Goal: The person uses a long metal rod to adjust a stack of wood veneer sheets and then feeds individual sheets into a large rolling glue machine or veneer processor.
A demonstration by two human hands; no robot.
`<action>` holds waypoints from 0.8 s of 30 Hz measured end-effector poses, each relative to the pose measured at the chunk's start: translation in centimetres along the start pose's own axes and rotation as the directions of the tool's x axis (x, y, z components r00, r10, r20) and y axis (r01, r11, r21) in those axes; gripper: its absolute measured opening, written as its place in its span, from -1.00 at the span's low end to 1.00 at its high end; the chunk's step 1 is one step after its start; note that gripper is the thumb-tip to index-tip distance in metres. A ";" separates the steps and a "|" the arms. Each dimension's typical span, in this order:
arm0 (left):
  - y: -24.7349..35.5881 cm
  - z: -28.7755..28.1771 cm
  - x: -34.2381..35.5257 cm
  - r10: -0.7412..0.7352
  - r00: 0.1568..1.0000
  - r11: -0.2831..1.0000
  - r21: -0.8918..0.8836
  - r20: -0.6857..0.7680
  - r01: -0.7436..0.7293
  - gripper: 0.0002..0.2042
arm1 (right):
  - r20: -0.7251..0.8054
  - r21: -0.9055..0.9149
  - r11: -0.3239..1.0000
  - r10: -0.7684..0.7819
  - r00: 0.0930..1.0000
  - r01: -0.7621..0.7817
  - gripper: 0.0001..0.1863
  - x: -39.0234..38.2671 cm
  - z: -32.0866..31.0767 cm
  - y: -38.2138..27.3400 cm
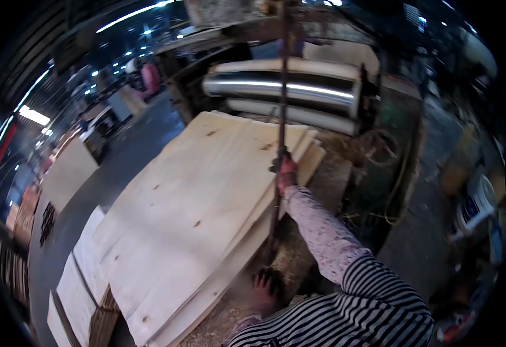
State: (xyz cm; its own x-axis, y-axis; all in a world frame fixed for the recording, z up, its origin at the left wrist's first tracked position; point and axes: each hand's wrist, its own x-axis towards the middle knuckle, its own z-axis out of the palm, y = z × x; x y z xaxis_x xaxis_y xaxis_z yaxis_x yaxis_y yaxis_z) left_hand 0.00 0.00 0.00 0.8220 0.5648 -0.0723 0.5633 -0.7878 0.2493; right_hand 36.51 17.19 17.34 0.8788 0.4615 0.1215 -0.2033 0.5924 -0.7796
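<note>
A long dark rod [283, 87] stands nearly upright in front of me, crossing the right side of a stack of pale wood veneer sheets [172, 191]. My right hand [287, 172], its fingers dark, is closed around this rod beside the stack's far right edge. Lower down, my left hand [264, 292] is near the rod's lower end, by the near right edge of the sheets. Its dark-tipped fingers are spread and slightly blurred, with nothing seen in them. The sheets lie unevenly, their edges staggered on the right.
Beyond the stack is a machine with a shiny metal roller [282, 88] and a pale lower roller [293, 117]. More veneer sheets [82, 283] stand at the lower left. A white bucket [477, 202] sits at the right. Tangled cord [378, 147] lies beside the machine.
</note>
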 end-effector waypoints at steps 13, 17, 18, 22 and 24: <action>3.0 -5.1 0.0 0.108 0.984 0.987 -0.099 -0.145 -0.123 -0.41 | -0.109 -0.105 0.992 0.061 0.992 -0.072 -0.78 -0.8 -1.8 -2.4; 4.3 -6.9 0.0 0.074 0.984 0.969 -0.222 -0.160 -0.109 -0.40 | -0.087 -0.079 0.992 0.093 0.992 -0.100 -0.67 -0.8 -1.8 -2.7; 4.5 -7.2 0.0 0.076 0.981 0.964 -0.240 -0.179 -0.119 -0.41 | -0.090 -0.079 0.991 0.101 0.991 -0.108 -0.67 -0.8 -1.8 -2.7; 4.6 -7.6 -0.3 0.104 0.989 0.988 -0.106 -0.101 -0.115 -0.50 | -0.090 -0.099 0.990 0.096 0.991 -0.105 -0.69 -1.1 -1.8 -2.9; 3.9 -7.0 0.1 0.094 0.995 0.993 -0.072 -0.042 -0.097 -0.50 | -0.084 -0.025 0.997 0.071 0.994 -0.073 -0.71 -1.3 -1.7 -2.8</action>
State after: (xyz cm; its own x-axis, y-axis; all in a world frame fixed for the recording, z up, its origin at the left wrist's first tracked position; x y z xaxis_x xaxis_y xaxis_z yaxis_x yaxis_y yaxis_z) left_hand 1.70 -1.31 7.74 0.8670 0.4982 -0.0077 0.4735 -0.8191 0.3239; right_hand 36.69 13.83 18.36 0.8953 0.4452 0.0141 -0.2563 0.5406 -0.8013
